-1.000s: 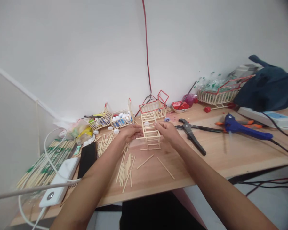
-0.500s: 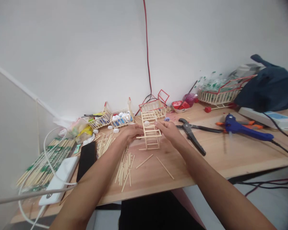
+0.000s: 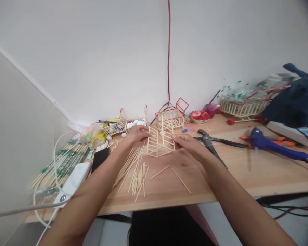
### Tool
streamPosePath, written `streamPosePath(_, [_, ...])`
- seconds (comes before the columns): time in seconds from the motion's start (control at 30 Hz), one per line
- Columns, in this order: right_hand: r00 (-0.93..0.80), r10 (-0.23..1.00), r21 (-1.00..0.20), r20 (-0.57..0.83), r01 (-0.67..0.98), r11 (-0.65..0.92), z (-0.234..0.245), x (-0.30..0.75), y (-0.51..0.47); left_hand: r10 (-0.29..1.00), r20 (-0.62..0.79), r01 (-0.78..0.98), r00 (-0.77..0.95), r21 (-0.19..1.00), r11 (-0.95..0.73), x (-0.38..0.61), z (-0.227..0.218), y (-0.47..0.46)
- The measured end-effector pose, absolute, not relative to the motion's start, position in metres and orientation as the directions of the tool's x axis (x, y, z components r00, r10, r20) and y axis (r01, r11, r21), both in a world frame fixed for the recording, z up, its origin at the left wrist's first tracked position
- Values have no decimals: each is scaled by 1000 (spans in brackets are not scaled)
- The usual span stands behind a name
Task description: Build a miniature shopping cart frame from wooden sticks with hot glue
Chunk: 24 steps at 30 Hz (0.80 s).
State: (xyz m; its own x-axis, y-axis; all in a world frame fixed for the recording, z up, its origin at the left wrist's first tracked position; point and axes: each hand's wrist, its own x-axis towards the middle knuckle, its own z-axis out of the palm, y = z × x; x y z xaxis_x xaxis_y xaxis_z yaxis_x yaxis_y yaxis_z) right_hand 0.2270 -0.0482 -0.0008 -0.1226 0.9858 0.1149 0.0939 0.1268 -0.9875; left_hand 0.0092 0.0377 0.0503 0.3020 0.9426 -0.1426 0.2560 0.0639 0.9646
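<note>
A small frame of pale wooden sticks stands on the wooden desk in front of me. My left hand grips its left side with curled fingers. My right hand holds its right side, fingers pinched on the lower sticks. The frame is tilted, its ladder-like panels facing me. Loose cut sticks lie on the desk just below my left hand.
Behind the frame stands a red-edged stick basket. Black pliers and a blue glue gun lie to the right. Stick trays with bottle caps, a black phone, a white power strip and bundled skewers are at left.
Both hands have turned and tipped the stick frame, so its panels now face differently. The camera has shifted slightly, moving everything rightward in view.
</note>
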Motion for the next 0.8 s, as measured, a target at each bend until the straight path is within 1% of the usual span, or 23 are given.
streamPosePath(0.1, [-201, 979, -991, 40, 116, 64, -5, 228, -48, 952, -95, 391, 290, 920, -27, 8, 62, 37])
streamPosePath(0.2, [-249, 968, -985, -33, 171, 10, -9, 229, -46, 959, -48, 519, 280, 848, -109, 10, 69, 37])
streamPosePath(0.37, [-234, 968, -975, -92, 220, -40, -15, 232, -43, 936, 32, 661, 349, 700, -271, 20, 73, 37])
streamPosePath(0.43, [-225, 968, -961, -115, 274, -50, -17, 233, -41, 929, 46, 718, 367, 621, -314, 25, 74, 36])
streamPosePath(0.53, [-204, 967, -926, -152, 372, -67, -19, 234, -40, 923, 48, 781, 381, 517, -349, 31, 76, 32])
streamPosePath(0.63, [-168, 971, -909, -169, 407, -88, -18, 232, -40, 922, 34, 825, 386, 435, -362, 35, 79, 29])
streamPosePath(0.7, [-148, 973, -902, -178, 419, -101, -17, 231, -42, 920, 24, 840, 392, 398, -368, 37, 80, 28])
streamPosePath(0.8, [-116, 975, -887, -188, 446, -118, -16, 229, -44, 919, 25, 846, 394, 381, -373, 40, 79, 28])
